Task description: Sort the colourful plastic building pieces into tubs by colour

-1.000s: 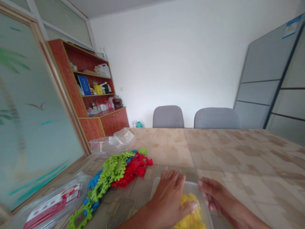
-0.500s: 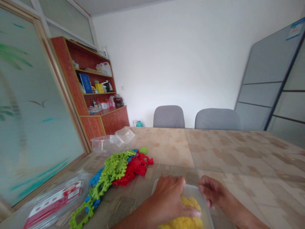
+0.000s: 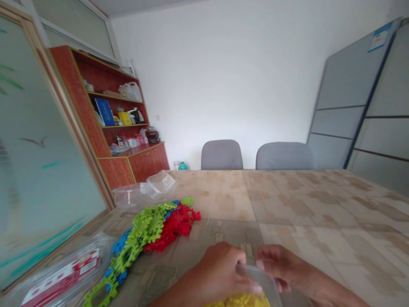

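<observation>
The left hand (image 3: 220,273) curls over the far side of a translucent plastic container (image 3: 268,279), its thumb reaching inside above the yellow pieces (image 3: 241,301). The right hand (image 3: 276,265) grips the container's far right corner between thumb and bent fingers. The container is at the near edge of the view, partly cut off, so its base is hard to make out; it seems to be on or just above the patterned worktop (image 3: 303,198). Left of the hands lies a loose heap of green pieces (image 3: 148,224), red pieces (image 3: 174,226) and blue pieces (image 3: 121,243). Clear tubs (image 3: 159,185) stand behind the heap, and clear packaging (image 3: 65,273) with a red-and-white label lies nearer, at the left.
</observation>
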Available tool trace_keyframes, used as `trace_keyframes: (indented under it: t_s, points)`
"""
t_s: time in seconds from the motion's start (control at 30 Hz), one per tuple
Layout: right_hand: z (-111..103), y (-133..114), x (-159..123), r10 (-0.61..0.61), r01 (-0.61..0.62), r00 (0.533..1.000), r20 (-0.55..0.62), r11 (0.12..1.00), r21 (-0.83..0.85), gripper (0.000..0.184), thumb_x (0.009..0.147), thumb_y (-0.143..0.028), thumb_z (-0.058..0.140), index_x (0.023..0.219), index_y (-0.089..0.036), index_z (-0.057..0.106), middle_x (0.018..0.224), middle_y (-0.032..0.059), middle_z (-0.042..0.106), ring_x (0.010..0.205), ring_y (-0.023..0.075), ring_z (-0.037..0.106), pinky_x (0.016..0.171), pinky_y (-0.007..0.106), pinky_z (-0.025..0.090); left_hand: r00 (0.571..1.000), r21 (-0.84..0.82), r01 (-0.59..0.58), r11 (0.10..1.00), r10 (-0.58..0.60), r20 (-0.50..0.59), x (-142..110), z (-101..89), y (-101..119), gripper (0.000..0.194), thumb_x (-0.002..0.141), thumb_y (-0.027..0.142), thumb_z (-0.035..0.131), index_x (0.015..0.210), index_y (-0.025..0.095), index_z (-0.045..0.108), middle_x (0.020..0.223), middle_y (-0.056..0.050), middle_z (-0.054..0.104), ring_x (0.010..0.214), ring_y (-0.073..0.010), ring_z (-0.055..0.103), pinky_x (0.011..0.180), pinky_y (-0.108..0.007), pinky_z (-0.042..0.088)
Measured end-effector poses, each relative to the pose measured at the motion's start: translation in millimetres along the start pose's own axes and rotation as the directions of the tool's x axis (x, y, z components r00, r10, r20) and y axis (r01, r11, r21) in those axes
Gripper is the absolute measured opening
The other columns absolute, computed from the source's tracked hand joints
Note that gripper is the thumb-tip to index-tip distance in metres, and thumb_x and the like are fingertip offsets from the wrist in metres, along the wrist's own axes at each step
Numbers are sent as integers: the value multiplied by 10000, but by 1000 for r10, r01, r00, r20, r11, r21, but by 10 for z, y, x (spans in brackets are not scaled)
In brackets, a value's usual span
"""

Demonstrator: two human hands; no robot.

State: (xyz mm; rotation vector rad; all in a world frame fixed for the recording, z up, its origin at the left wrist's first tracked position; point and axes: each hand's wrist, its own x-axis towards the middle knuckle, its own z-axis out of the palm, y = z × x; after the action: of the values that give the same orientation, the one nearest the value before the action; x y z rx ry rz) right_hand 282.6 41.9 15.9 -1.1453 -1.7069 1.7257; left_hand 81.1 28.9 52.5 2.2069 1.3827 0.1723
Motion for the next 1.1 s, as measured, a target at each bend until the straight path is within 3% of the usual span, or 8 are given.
trace_keyframes:
  t_s: [0.2,0.3,0.43,0.67,0.77,0.87,0.97,1.1]
  points:
    - [-36,48,-26,27,-26,1000,6,999,-30,547,700,-719,613,670,-188,482,530,-61,456,442,62,401,437,197,248,1000,-42,7,999,-8,-18,51,56,-57,396,626,563,759,752,191,707,602,48,559,554,-106,482,489,-203,258]
    - [7,64,-7,-96,95,995,-40,995,-26,547,678,-715,639,686,-197,462,584,-65,422,480,70,383,456,200,292,999,12,-19,1000,20,-30,81,82,-102,427,637,600,735,738,188,697,591,46,534,553,-110,470,489,-210,239]
    - [52,91,54,-258,252,961,-100,965,-66,523,730,-695,607,696,-196,457,576,-71,378,512,79,319,474,212,245,998,88,-30,996,35,-56,100,82,-140,439,663,624,708,739,192,687,601,40,533,555,-115,452,499,-222,216]
    - [66,58,91,-341,324,931,-132,936,-136,522,771,-685,582,684,-190,440,601,-72,346,557,90,289,507,228,232,995,91,-40,995,48,-85,75,48,-110,360,692,558,731,735,202,696,581,53,547,537,-105,466,502,-226,187]
    - [29,73,88,-312,303,943,-118,949,-87,513,766,-680,593,708,-185,474,593,-70,380,531,81,329,489,215,255,991,84,-39,996,49,-124,104,55,-130,343,698,541,734,760,204,716,601,44,596,554,-114,507,508,-224,211]
    - [-29,123,88,-147,150,986,-78,988,36,506,762,-684,593,824,-186,534,573,-68,459,478,74,428,448,189,301,988,81,-9,997,22,-152,149,9,-175,315,715,507,733,785,200,725,659,20,660,615,-145,576,529,-221,272]
    - [-56,181,108,-22,29,999,-41,984,175,505,738,-618,667,994,-206,525,607,-58,559,477,84,530,442,174,371,978,104,-36,994,56,-202,130,-97,-170,233,758,400,736,880,204,704,807,6,707,745,-170,624,625,-235,375]
    - [-21,268,186,-84,119,985,-148,962,244,559,652,-607,742,950,-210,484,562,-85,535,436,76,510,404,162,365,912,185,-198,963,249,-324,-17,-103,-23,216,785,273,733,968,213,635,980,2,671,939,-184,598,809,-282,426]
